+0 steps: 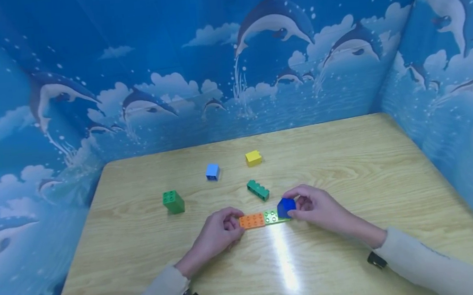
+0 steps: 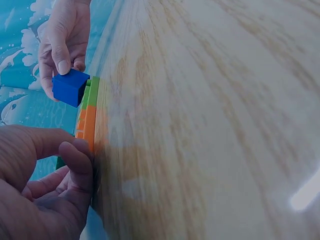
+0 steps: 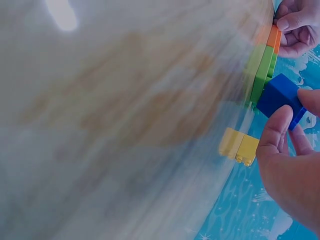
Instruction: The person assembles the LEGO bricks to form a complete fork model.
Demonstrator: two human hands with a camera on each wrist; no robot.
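Observation:
An orange toy building brick (image 1: 252, 221) lies flat on the table, end to end with a light green brick (image 1: 271, 217). My left hand (image 1: 220, 229) pinches the orange brick at its left end, thumb and index finger at the edge. My right hand (image 1: 315, 206) grips a dark blue brick (image 1: 286, 207) between thumb and fingers. In the left wrist view the blue brick (image 2: 71, 87) is tilted over the far end of the light green brick (image 2: 91, 92). Whether its underside meets the studs, I cannot tell. Just behind the row lies a dark green brick (image 1: 258, 190).
A tall green brick (image 1: 174, 202) stands to the left on the wooden table (image 1: 145, 270). Farther back are a lighter blue brick (image 1: 212, 172) and a yellow brick (image 1: 253, 158). Dolphin-printed curtains (image 1: 195, 75) enclose the table at the back and sides.

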